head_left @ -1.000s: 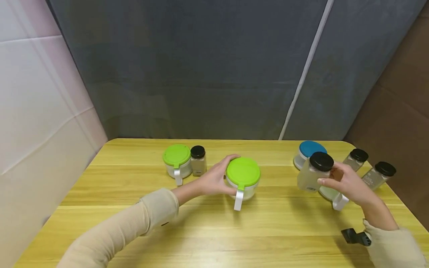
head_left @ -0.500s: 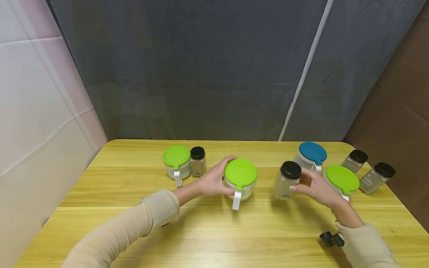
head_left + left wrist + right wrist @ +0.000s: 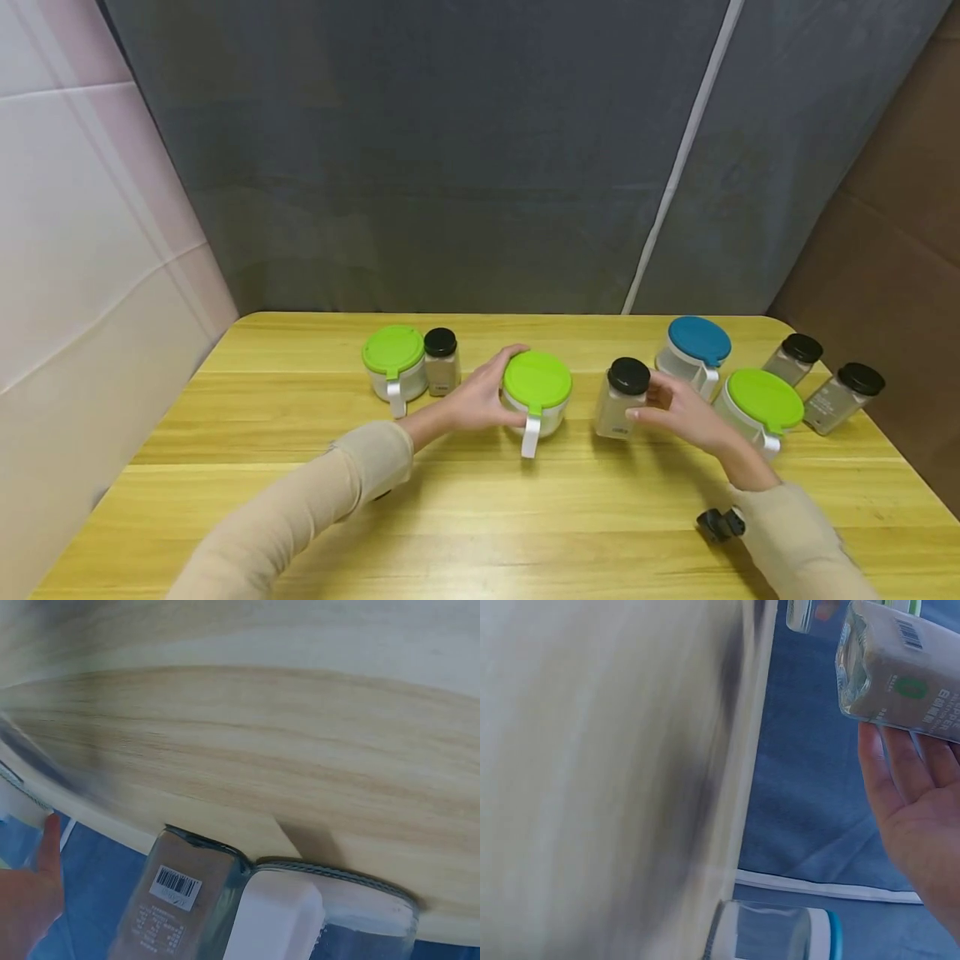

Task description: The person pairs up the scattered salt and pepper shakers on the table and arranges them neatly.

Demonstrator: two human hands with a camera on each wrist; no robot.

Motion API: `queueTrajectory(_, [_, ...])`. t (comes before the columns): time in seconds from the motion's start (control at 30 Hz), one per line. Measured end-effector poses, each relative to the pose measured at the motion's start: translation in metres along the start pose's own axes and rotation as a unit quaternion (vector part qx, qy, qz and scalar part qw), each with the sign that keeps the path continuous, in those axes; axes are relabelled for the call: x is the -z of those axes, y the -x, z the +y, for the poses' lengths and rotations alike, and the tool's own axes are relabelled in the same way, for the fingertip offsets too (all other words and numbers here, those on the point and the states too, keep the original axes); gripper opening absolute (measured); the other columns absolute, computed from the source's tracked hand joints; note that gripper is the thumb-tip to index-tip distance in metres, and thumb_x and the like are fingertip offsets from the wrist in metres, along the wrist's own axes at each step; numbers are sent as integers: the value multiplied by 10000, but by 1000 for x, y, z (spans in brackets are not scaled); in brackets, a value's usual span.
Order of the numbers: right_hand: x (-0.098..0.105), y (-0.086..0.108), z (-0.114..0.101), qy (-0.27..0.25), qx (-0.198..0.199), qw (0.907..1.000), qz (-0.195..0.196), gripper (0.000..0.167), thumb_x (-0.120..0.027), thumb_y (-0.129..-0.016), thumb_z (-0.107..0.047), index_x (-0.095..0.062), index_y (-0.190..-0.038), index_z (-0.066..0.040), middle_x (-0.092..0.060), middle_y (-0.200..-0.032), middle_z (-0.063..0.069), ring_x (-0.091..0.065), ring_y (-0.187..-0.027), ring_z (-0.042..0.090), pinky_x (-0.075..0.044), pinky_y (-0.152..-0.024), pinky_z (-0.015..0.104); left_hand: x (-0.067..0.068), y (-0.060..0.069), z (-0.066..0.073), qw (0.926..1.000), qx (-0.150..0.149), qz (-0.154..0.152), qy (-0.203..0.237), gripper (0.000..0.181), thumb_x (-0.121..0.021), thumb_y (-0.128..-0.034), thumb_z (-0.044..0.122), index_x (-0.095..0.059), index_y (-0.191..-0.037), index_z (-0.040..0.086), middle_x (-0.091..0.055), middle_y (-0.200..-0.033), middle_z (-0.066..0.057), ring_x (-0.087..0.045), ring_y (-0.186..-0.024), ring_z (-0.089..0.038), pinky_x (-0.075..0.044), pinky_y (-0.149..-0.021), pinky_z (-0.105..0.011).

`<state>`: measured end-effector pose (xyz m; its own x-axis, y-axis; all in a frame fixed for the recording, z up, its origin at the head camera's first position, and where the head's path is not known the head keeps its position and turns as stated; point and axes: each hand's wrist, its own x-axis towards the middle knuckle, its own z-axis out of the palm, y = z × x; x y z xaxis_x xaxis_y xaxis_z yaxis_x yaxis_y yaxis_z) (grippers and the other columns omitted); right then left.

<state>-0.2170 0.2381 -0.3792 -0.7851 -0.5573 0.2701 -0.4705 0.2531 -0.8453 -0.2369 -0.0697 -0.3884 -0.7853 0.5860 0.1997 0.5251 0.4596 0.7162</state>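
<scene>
At the centre of the head view, my left hand [image 3: 480, 406] is curled round the middle green-lidded jar [image 3: 537, 379]; right of centre, my right hand [image 3: 688, 412] pinches the black-capped bottle [image 3: 617, 414], its base clear of the table [image 3: 525, 525]. I'd judge this carry wants an even pinch, the bottle level, a steady left hand, and my right wrist kept off the green-lidded jar beside it [image 3: 765, 400].

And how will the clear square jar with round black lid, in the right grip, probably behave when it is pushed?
This black-lidded clear square jar would likely slide or tip, hardly roll, given its flat sides. It may feel fairly heavy for its size, as it looks mostly filled. Its smooth walls could be slippery.
</scene>
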Motion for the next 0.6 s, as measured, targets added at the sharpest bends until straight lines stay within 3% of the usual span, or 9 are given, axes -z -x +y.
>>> queueTrajectory(0.17, [1, -5, 5, -24, -377, 9993, 8, 483, -601, -808, -9, -412, -1240, 97, -485, -1173, 219, -502, -1008, 79, -414, -820, 233, -3, -6, -5, 9999, 36, 27, -93, 932, -758, -654, 280, -195, -1363, 59, -387, -1284, -89, -379, -1158, -191, -293, -955, -357])
queueTrajectory(0.6, [5, -17, 24, -67, -931, 9956, -1, 504, -594, -828, -93, -395, -1269, 47, -469, -1204, 215, -450, -1082, 328, -409, -831, 259, -8, -19, -13, 9996, 148, 68, -236, 922, -751, -658, 291, -195, -1361, 74, -373, -1292, -107, -386, -1152, -196, -299, -954, -346])
